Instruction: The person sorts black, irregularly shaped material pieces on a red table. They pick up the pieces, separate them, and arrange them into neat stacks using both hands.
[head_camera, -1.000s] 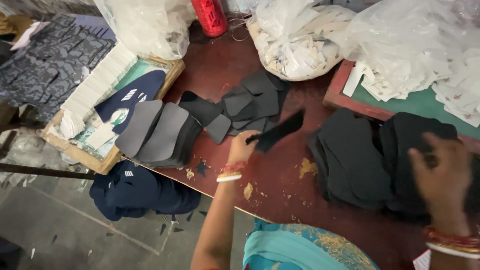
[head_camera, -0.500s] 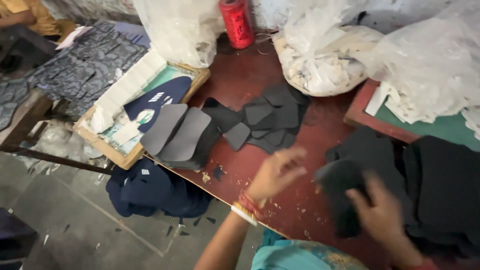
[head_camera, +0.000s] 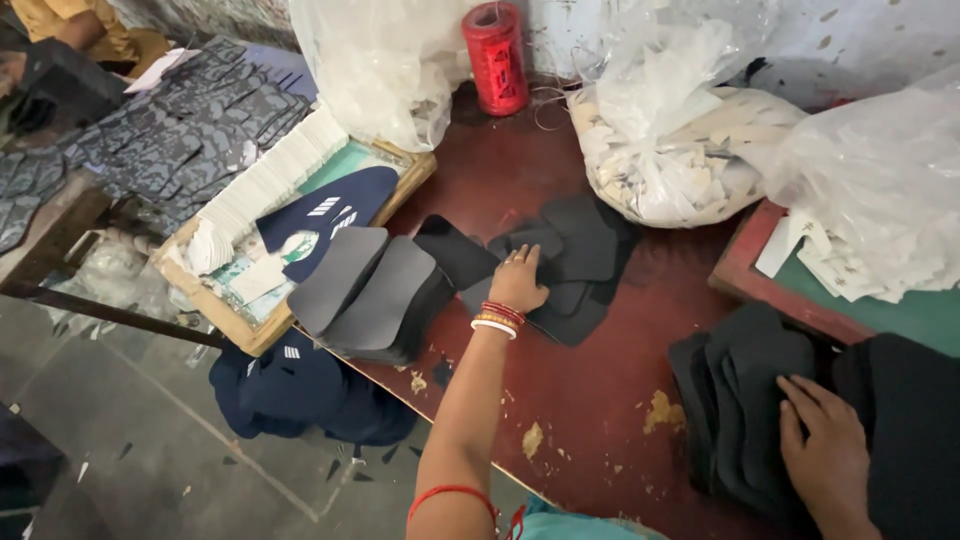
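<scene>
Pressing flat, fingers spread, left hand (head_camera: 518, 283) on dark grey cut fabric pieces (head_camera: 575, 260) below red thread spool (head_camera: 495, 58) | right hand (head_camera: 825, 455) flat on black stack (head_camera: 745, 400) | soft, light; pinch edges.

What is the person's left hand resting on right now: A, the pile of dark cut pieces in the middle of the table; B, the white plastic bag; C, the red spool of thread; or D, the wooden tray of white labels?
A: the left hand lies palm down on the pile of dark cut pieces in the middle of the red table, well away from the red spool at the back.
</scene>
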